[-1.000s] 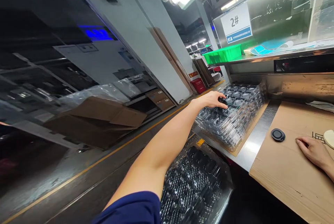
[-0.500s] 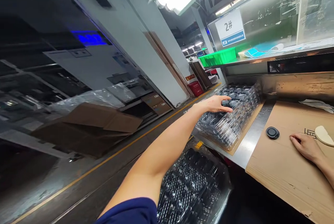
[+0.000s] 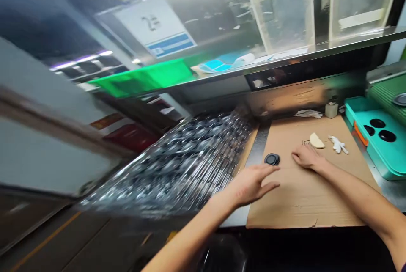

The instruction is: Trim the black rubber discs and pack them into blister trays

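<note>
My left hand [image 3: 253, 183] is over the near left part of the cardboard sheet [image 3: 317, 204], thumb and fingers apart, with nothing in it. Just beyond its fingertips lies a round black plastic part [image 3: 272, 159], like a small lid, seemingly stacked on another. My right hand [image 3: 306, 156] rests on the cardboard with its fingers curled in, and nothing shows in it. A cream half-round pad [image 3: 316, 141] lies just past it. Left of my left hand stands a stack of clear plastic trays [image 3: 190, 153] holding dark round parts, blurred by motion.
A teal case [image 3: 374, 136] with black round parts stands at the right, beside a green ribbed surface [image 3: 390, 90]. White gloves [image 3: 338, 144] and a small bottle [image 3: 331, 109] are at the back. Above hangs a shelf with a green bin [image 3: 152, 77] and blue labels [image 3: 218, 65].
My left hand has come from the tray stack to the cardboard, still open. The view has swung right. My right hand stays on the cardboard.
</note>
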